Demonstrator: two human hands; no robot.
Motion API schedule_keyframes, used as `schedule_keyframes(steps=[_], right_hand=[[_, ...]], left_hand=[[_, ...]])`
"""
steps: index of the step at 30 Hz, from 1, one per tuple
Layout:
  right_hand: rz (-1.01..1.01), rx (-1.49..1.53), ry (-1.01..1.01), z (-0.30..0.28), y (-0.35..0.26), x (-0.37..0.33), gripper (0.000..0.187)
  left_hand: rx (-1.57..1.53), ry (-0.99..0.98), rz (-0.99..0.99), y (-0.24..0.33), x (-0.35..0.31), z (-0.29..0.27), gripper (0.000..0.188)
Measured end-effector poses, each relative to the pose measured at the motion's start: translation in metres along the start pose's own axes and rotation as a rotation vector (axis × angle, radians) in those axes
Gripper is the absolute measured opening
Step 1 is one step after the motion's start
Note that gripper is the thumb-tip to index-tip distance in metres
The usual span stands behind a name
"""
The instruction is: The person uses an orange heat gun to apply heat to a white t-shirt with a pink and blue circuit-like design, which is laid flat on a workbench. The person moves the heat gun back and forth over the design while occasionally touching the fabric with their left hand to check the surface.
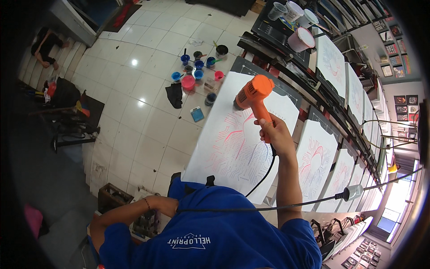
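Observation:
My right hand [278, 135] is wrapped round the handle of an orange heat gun [256, 93]. Its dark nozzle hangs over a white shirt [201, 154] stretched flat on a board, whose cloth carries a red and blue print of fine lines. From the handle a black cord [268, 172] trails down across the cloth. My left arm is bent, with my left hand [166, 206] at my waist beside my blue shirt [224, 215]; its fingers are hidden.
Further printed white shirts [317, 157] lie on boards along the right. Across the view runs a cable with a grey plug [354, 193]. Several paint pots, one a pink tub [188, 82], stand on the tiled floor [134, 121]. A person [47, 47] sits at far left.

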State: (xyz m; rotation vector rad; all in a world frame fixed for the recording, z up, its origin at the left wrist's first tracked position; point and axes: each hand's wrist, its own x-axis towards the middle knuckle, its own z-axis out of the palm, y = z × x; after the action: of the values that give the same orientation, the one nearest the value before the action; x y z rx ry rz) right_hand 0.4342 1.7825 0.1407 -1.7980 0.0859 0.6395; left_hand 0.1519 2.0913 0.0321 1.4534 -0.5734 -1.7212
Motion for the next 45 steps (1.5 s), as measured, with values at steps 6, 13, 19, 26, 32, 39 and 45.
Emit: schedule_keyframes(steps=[6, 13, 19, 26, 32, 39, 45], right_hand=[[-0.026, -0.003, -0.009, 0.000, 0.006, 0.016, 0.045], [-0.105, 0.028, 0.047, 0.008, 0.017, 0.030, 0.042], [-0.095, -0.051, 0.128, 0.006, 0.018, 0.021, 0.042], [0.002, -0.040, 0.032, 0.000, 0.009, -0.017, 0.042], [0.031, 0.040, -0.039, 0.015, 0.013, -0.025, 0.047], [0.052, -0.080, -0.009, 0.018, 0.007, -0.037, 0.050], [0.021, 0.054, -0.027, 0.026, 0.012, -0.031, 0.044]], left_hand=[[0.024, 0.042, 0.054, -0.005, 0.000, 0.002, 0.038], [0.003, 0.043, 0.010, 0.013, -0.009, -0.004, 0.036], [0.025, 0.078, 0.010, 0.019, -0.012, -0.005, 0.034], [-0.018, 0.111, 0.095, 0.006, -0.007, 0.002, 0.029], [-0.016, 0.141, 0.077, 0.016, -0.013, -0.002, 0.031], [0.011, 0.094, -0.055, 0.030, -0.018, -0.007, 0.030], [0.031, 0.114, 0.059, 0.023, -0.016, -0.003, 0.026]])
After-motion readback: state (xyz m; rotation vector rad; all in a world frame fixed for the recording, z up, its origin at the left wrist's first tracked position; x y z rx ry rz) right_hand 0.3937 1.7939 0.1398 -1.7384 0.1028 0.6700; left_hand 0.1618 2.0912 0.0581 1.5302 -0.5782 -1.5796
